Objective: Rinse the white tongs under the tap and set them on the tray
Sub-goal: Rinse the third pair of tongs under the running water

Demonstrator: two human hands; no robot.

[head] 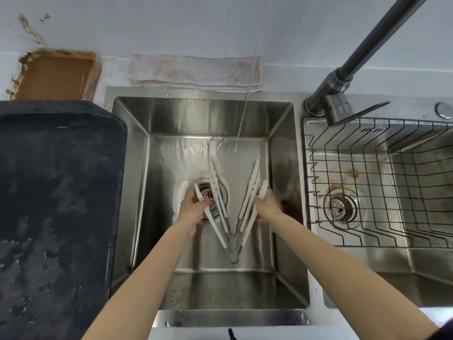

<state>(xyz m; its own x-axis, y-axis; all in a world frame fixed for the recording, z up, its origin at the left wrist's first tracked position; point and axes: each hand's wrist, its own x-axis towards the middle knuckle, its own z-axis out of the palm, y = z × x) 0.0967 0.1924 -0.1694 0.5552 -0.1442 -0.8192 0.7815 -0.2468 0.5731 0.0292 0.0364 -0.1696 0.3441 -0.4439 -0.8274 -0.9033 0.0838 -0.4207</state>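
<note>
White tongs (250,192) are spread wide in a V low inside the steel sink (282,168), hinge end toward me and tips pointing to the back wall. The wet sink floor seems to mirror them. My left hand (192,211) grips the left arm over the drain. The right arm is gripped by my right hand (267,204). A thin water stream (245,106) falls from above and hits the sink floor between the tips, just beyond them. The dark grey tap (343,77) stands at the back right. A large dark wet tray (56,192) lies left of the sink.
A second basin on the right holds a black wire basket (367,192). A folded pale cloth (193,74) lies behind the sink. At the back left is a brown tray (54,77). The tap lever (360,114) juts out over the basket.
</note>
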